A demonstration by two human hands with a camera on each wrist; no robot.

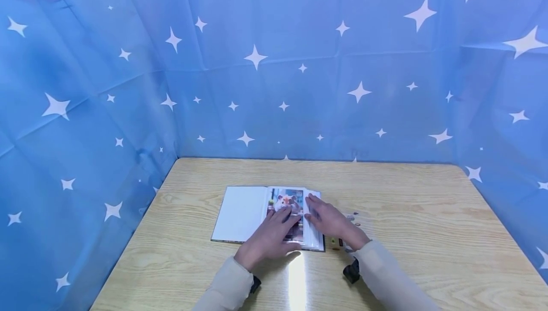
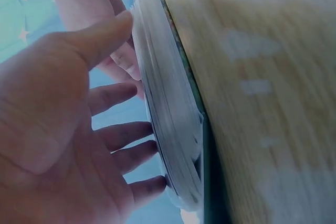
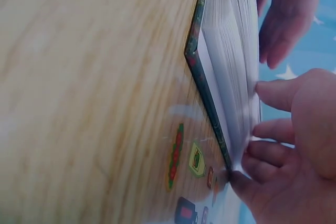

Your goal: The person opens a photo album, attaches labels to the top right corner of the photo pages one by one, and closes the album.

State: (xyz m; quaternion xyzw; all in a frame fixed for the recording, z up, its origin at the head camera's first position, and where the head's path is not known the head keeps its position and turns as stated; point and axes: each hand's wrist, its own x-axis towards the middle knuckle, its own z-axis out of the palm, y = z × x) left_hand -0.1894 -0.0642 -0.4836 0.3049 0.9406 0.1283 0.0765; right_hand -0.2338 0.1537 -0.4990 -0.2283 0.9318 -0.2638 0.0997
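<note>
A photo album point(image 1: 239, 212) lies spread on the table, its white inside cover to the left and a thick stack of sleeved pages point(image 3: 233, 51) to the right. The top page shows a picture of a hamster point(image 1: 286, 200). My left hand point(image 1: 270, 236) rests across the lower part of that picture with fingers spread. At the page's right side is my right hand point(image 1: 328, 218), its fingertips touching the page stack near the edge. In the right wrist view the lowest finger reaches the corner of the dark patterned cover point(image 3: 212, 114).
A clear sheet of small colourful stickers point(image 3: 197, 161) lies on the wooden table point(image 1: 428, 235) right of the album, partly under my right hand and forearm. Behind the table and along both sides hangs a blue curtain point(image 1: 317, 87) with white stars.
</note>
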